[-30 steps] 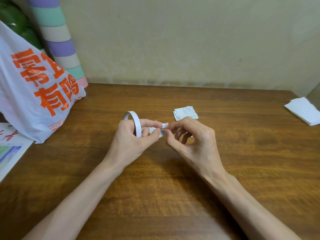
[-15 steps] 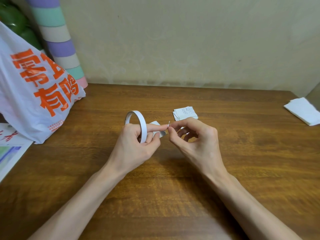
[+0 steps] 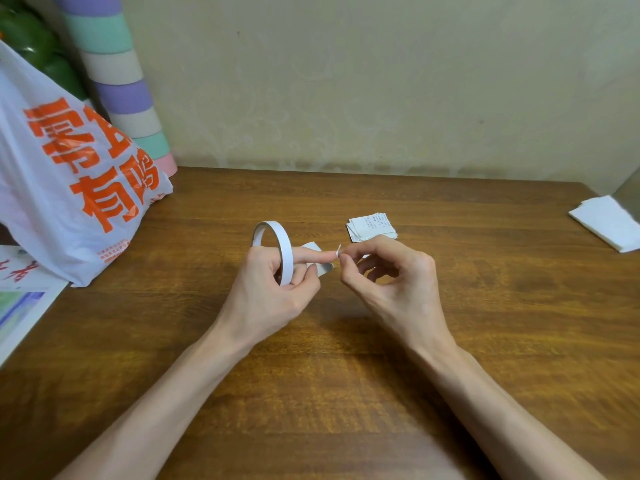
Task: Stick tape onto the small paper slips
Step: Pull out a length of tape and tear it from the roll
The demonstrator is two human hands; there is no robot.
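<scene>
A thin white tape roll (image 3: 281,247) hangs around the index finger of my left hand (image 3: 273,289), above the middle of the wooden table (image 3: 346,393). That hand also pinches a small paper slip (image 3: 320,263) between thumb and fingers. My right hand (image 3: 388,282) pinches a tiny white end of tape (image 3: 338,250) at the left index fingertip. A small stack of printed paper slips (image 3: 372,226) lies on the table just behind my right hand.
A white plastic bag with orange characters (image 3: 69,188) stands at the left, with printed sheets (image 3: 20,299) beneath it. A striped pastel tube (image 3: 121,84) leans on the wall behind. Folded white paper (image 3: 607,226) lies at the right table edge.
The tape roll has slid further down my left index finger. My right fingers have shifted from the slip's edge to pinching a small tape end upright at the fingertip.
</scene>
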